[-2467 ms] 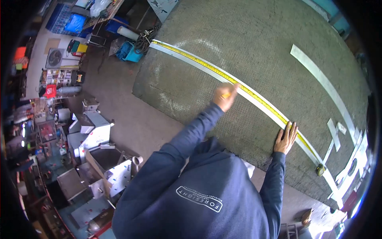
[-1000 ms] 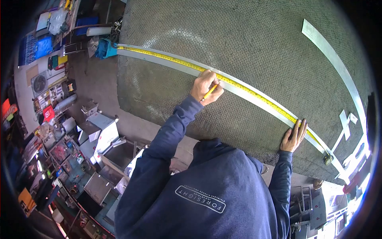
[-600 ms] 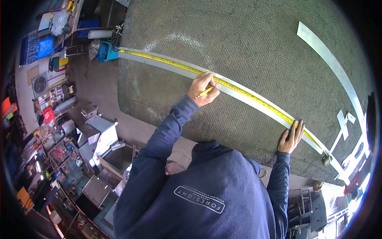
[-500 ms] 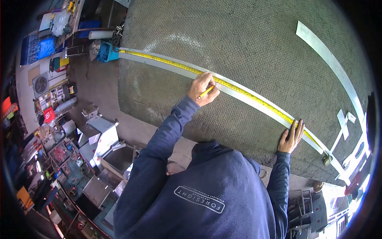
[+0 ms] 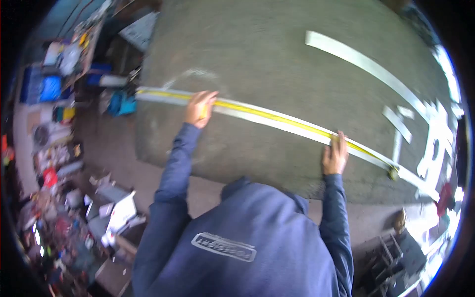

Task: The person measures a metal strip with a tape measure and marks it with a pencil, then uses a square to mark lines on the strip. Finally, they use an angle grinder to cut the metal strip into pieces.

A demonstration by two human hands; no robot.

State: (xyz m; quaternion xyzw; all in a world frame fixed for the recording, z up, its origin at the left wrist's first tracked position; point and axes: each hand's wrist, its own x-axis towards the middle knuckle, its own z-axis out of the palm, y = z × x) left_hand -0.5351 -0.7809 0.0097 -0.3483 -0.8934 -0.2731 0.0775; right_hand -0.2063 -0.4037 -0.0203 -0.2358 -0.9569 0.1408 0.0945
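Note:
A yellow tape measure (image 5: 269,116) is stretched along a long, pale metal strip (image 5: 252,119), its case (image 5: 393,172) at the right. My left hand (image 5: 199,110) is closed around a yellow pencil (image 5: 203,113), blurred by motion, and rests at the strip towards its left end. Over on the right, my right hand (image 5: 337,154) lies with fingers stretched across the tape and strip. Both lie on a dark, textured work surface (image 5: 237,54).
Another flat strip (image 5: 366,62) lies farther back at the right. Shorter offcuts (image 5: 398,123) and more strips are at the right end. A blue-green bin (image 5: 122,103) stands beyond the left edge. Cluttered shop equipment (image 5: 114,213) fills the lower left.
The whole view has shifted and blurred. My left hand, still with the pencil, has moved left along the tape, farther from my right hand, which stays on the tape.

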